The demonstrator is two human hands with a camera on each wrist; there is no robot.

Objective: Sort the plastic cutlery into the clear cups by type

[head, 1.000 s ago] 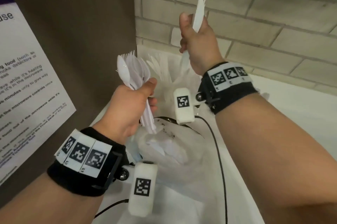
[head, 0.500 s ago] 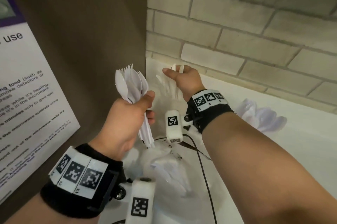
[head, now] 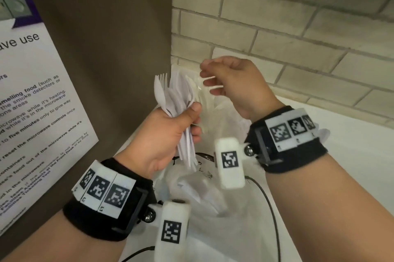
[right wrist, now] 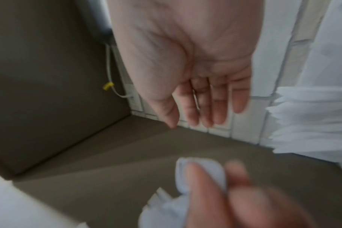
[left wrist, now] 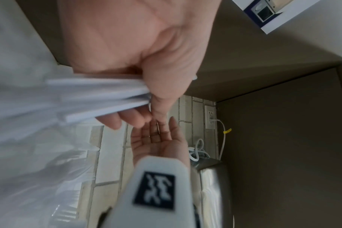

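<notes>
My left hand [head: 191, 121] grips a bundle of white plastic cutlery [head: 172, 99], spoons and forks mixed, heads up and handles fanning below the fist. The left wrist view shows those handles [left wrist: 100, 98] clamped between thumb and fingers. My right hand [head: 215, 76] hovers just right of the bundle's top, fingers loosely bent and holding nothing; the right wrist view shows its bare palm [right wrist: 193, 121]. Behind both hands, in the corner, a clear cup of forks [head: 200, 95] stands, and the forks [right wrist: 303, 120] show again at the right edge. A second cup is mostly hidden behind my right wrist.
A crumpled clear plastic bag [head: 202, 189] with more cutlery lies on the white counter [head: 351, 166] below my hands. A brown panel with a poster [head: 32, 112] closes the left side and a brick wall [head: 277, 38] the back. A black cable [head: 270, 208] crosses the counter.
The right hand lowered its forks into the corner cup, released them, and has drawn back empty toward the bundle. My left hand kept its grip and barely moved.
</notes>
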